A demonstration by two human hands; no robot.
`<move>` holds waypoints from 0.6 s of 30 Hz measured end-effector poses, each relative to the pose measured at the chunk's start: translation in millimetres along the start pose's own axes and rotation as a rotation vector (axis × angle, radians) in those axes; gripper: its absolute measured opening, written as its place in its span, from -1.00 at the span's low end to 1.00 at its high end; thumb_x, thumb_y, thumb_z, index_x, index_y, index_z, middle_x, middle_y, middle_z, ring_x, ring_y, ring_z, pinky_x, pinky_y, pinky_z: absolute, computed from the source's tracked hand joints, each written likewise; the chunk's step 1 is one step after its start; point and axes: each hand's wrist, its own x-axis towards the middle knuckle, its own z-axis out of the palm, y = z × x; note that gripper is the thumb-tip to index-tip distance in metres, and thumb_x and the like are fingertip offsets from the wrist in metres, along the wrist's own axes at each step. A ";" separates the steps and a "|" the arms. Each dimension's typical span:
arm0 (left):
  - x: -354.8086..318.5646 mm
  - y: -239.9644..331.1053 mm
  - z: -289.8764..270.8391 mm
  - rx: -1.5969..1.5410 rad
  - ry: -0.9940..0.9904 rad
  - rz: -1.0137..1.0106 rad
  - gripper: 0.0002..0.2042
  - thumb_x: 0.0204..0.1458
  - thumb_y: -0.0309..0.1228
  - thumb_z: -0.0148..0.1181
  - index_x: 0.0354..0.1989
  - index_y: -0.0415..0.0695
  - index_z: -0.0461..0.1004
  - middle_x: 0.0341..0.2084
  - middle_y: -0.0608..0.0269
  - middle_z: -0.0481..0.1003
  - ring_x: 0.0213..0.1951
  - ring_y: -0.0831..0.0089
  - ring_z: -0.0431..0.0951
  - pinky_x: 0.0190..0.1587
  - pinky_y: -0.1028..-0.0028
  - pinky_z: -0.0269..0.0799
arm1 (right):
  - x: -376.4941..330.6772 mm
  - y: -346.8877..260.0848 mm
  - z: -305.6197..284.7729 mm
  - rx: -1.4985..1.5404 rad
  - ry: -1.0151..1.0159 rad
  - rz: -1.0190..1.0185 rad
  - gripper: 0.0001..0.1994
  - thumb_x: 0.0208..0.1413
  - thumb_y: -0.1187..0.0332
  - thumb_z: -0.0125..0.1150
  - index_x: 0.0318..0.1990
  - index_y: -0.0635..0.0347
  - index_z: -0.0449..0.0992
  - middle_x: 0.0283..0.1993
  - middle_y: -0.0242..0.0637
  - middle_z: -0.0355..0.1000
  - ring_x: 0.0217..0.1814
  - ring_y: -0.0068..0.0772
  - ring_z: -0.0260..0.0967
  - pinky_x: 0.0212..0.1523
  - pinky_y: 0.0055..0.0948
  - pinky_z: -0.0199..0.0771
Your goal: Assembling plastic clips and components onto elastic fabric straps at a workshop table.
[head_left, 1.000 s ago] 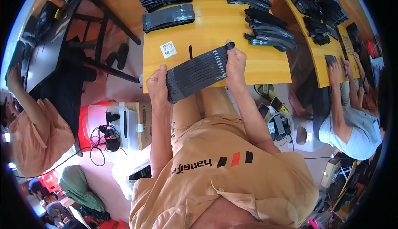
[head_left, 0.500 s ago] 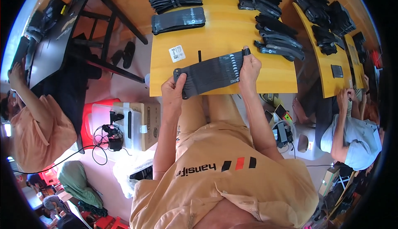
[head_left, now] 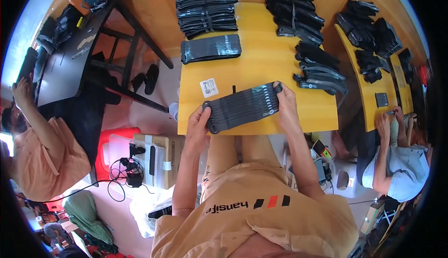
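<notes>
Near the front edge of the yellow table [head_left: 261,66], a fanned bundle of flat black pieces [head_left: 242,107] is gripped endwise by left hand [head_left: 201,120] and right hand [head_left: 284,103]; since the earlier view it sits squarer, ends evened. Black stacks [head_left: 205,6] lie beyond.

Yellow table [head_left: 261,66] with black sleeve stacks [head_left: 205,6]

Fanned stack of flat black pouches [head_left: 242,106], lying tilted on yellow table edge
</notes>
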 end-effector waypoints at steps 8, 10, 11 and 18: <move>59.7 78.5 -30.1 0.466 -0.191 0.015 -0.81 0.14 -0.43 -0.02 -0.16 -0.24 0.44 -0.35 0.44 0.47 -0.35 0.73 0.41 -0.31 0.68 0.35 | 52.6 -51.3 12.9 -0.460 -0.514 0.129 -0.77 0.16 0.40 -0.06 -0.13 0.32 0.45 -0.26 -0.40 0.43 -0.28 -0.69 0.32 -0.23 -0.67 0.33; 80.1 99.9 -22.1 0.519 -0.198 0.065 -0.82 0.13 -0.45 -0.01 -0.19 -0.26 0.46 -0.38 0.45 0.47 -0.36 0.74 0.39 -0.32 0.69 0.33 | 66.1 -56.0 25.0 -0.513 -0.587 -0.066 -0.79 0.13 0.46 -0.02 -0.12 0.35 0.44 -0.28 -0.39 0.44 -0.26 -0.67 0.35 -0.20 -0.65 0.37; 89.5 107.5 -21.0 0.518 -0.236 0.091 -0.82 0.13 -0.46 -0.01 -0.19 -0.28 0.45 -0.39 0.44 0.47 -0.37 0.74 0.39 -0.31 0.69 0.32 | 74.9 -61.2 29.8 -0.522 -0.608 -0.045 -0.80 0.07 0.55 0.04 -0.14 0.37 0.46 -0.29 -0.38 0.45 -0.25 -0.65 0.35 -0.20 -0.64 0.37; 145.5 150.0 -9.4 0.745 -0.305 0.423 -0.80 0.07 -0.51 0.04 -0.15 -0.32 0.46 -0.37 0.38 0.47 -0.31 0.70 0.37 -0.20 0.63 0.32 | 132.1 -75.0 58.9 -0.746 -0.448 -0.552 -0.78 -0.07 0.70 0.03 -0.27 0.35 0.53 -0.34 -0.30 0.45 -0.29 -0.54 0.37 -0.23 -0.62 0.35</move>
